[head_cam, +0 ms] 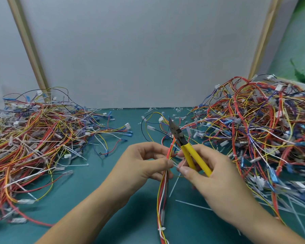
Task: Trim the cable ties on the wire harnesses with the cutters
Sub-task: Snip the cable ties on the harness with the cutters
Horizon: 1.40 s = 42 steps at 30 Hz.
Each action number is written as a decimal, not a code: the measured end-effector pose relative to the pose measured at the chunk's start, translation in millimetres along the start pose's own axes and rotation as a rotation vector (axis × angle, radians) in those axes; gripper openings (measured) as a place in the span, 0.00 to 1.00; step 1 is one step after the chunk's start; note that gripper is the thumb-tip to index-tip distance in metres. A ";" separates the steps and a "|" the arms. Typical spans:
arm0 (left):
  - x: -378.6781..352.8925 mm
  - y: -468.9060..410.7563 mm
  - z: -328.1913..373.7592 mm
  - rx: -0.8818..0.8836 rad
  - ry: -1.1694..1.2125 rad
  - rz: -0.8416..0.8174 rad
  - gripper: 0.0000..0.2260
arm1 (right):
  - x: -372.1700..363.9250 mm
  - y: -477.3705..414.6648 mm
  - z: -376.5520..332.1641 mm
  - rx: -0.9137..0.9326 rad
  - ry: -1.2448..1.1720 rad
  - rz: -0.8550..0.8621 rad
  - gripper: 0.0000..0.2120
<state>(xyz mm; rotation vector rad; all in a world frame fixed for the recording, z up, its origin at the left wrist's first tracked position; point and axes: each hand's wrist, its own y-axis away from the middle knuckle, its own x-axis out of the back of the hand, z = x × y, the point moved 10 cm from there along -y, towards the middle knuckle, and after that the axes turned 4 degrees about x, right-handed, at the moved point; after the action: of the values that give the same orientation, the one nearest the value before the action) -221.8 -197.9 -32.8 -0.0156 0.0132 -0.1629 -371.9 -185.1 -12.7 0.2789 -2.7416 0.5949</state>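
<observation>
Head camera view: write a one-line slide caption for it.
Left hand holds a wire harness while the right hand grips yellow cutters, between a left heap and a right heap of harnesses.

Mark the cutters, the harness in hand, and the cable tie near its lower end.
cutters [187,155]: head view, yellow handle.
harness [163,187]: head view, hanging wire bundle.
cable tie [162,229]: head view, white band round the wires.

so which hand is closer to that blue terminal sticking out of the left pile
Left. The left hand, holding the harness, is right of the blue terminal and nearer the person; the right hand, gripping the yellow cutters, is farther right.
</observation>
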 end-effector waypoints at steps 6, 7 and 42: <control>-0.9 -3.2 -5.1 0.032 -0.069 0.028 0.11 | -4.9 -1.3 6.9 -0.028 0.096 -0.048 0.15; -1.1 -3.3 -5.8 0.040 -0.081 0.025 0.12 | -5.5 -1.2 6.9 -0.026 0.106 -0.052 0.15; 6.6 5.9 3.6 0.119 -0.024 -0.054 0.07 | 15.0 -3.8 1.3 -0.004 0.009 0.089 0.10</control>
<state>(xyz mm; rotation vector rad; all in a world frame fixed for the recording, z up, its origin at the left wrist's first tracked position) -214.4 -193.1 -29.3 0.1005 -0.0206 -0.2175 -385.3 -190.8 -7.2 0.1535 -2.7580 0.6124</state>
